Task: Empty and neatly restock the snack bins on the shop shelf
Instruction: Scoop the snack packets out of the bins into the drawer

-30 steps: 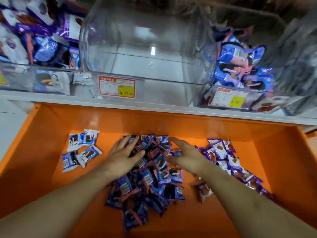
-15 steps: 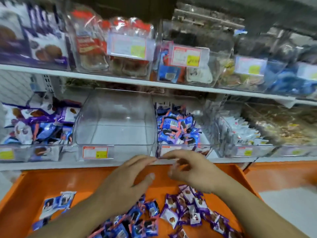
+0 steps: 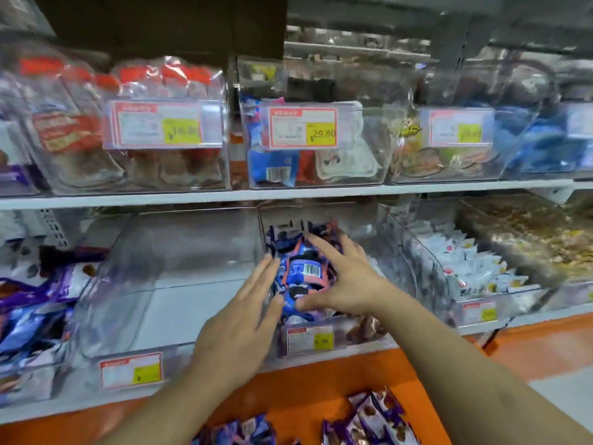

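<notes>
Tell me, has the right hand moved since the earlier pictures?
Yes. The right hand went up from the orange tray into the bin of blue packets on the shelf.

We see open room inside the empty clear plastic bin [image 3: 179,277] at left; the neighbouring clear bin [image 3: 362,329] is crowded with blue snack packets [image 3: 305,271], white shelf board [image 3: 288,192] close overhead.

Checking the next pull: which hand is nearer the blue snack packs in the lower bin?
Right. The right hand lies spread over the blue snack packs inside the bin. The left hand is open just beside them, at the bin's left wall.
</notes>
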